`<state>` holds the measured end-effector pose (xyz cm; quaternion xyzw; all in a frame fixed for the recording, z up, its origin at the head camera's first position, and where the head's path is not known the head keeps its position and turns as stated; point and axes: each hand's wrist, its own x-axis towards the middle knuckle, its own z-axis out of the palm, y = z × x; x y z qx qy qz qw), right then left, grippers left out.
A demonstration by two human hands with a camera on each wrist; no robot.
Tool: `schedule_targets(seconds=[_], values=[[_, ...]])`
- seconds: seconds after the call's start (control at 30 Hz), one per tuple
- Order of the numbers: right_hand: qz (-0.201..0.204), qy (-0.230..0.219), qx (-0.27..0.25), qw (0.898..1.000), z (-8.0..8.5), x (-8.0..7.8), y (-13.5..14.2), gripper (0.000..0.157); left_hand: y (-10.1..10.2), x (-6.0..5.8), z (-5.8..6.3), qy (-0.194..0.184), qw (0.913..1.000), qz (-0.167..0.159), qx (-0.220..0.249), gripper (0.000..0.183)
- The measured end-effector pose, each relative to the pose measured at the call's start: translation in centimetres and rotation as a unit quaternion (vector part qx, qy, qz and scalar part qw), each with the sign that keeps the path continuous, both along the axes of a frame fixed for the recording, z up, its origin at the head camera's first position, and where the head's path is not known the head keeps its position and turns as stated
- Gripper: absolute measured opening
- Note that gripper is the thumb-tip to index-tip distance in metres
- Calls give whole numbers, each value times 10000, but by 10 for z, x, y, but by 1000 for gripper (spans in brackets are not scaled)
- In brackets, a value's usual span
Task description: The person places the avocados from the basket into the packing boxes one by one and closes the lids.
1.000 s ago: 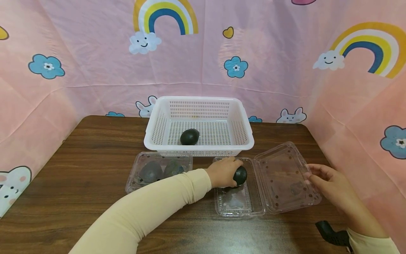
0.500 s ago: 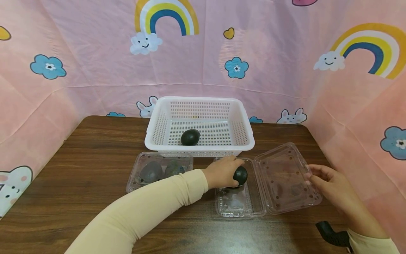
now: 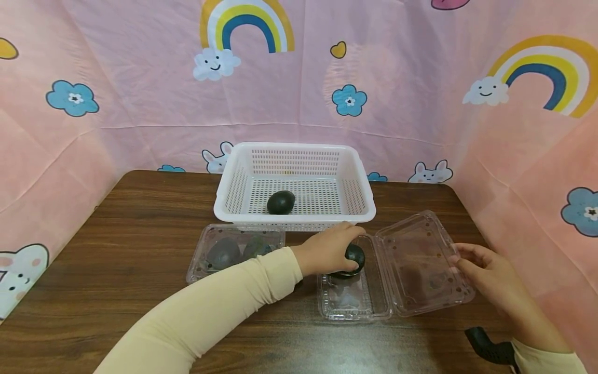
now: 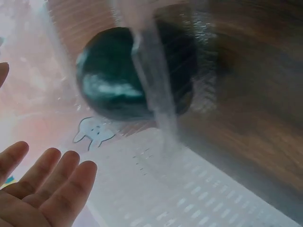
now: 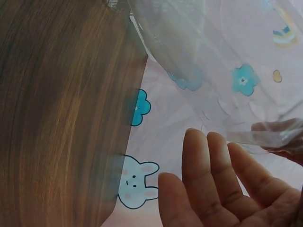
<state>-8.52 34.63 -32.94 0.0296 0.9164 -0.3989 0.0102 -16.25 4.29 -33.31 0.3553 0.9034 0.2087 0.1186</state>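
My left hand (image 3: 327, 249) is right over a dark green avocado (image 3: 356, 255) in the base of a clear plastic clamshell box (image 3: 382, 307). In the left wrist view, its fingers (image 4: 75, 184) are spread apart and away from the avocado (image 4: 113, 75), which shows through the box wall. With thumb and fingers, my right hand (image 3: 490, 272) pinches the outer edge of the clamshell lid (image 3: 420, 259), which is folded out to the right. The right wrist view has the lid's edge (image 5: 255, 138) between thumb and fingers. My left hand hides part of the box.
Behind the boxes stands a white plastic basket (image 3: 299, 218) with one avocado (image 3: 281, 202) in it. A second clamshell box (image 3: 198, 267), its lid down, holds avocados (image 3: 223, 253) to the left, partly behind my left sleeve (image 3: 201, 317). A patterned cloth (image 3: 299, 104) encloses the wooden table (image 3: 93, 270).
My left hand has loosened from the avocado and shifted slightly up and left, its fingers wider apart. The avocado stays in the box. The right hand keeps its hold on the lid.
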Motion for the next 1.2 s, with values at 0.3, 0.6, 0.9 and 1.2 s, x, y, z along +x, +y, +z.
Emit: schedule_targets(seconds=[0.3,0.6,0.9,1.2], values=[[-27,-31,-142,9999,-2,0,1,50,-7,3,11,-219,9987,62,463,69],[-134,-30,-315,9994,-3,0,0,53,-18,5,20,-394,9954,107,866,68],[-184,6,-497,9986,-6,1,0,55,-25,1,25,-264,9921,181,1213,70],[-293,-128,-746,9967,-8,1,0,57,-31,0,32,-153,9897,277,1397,69]])
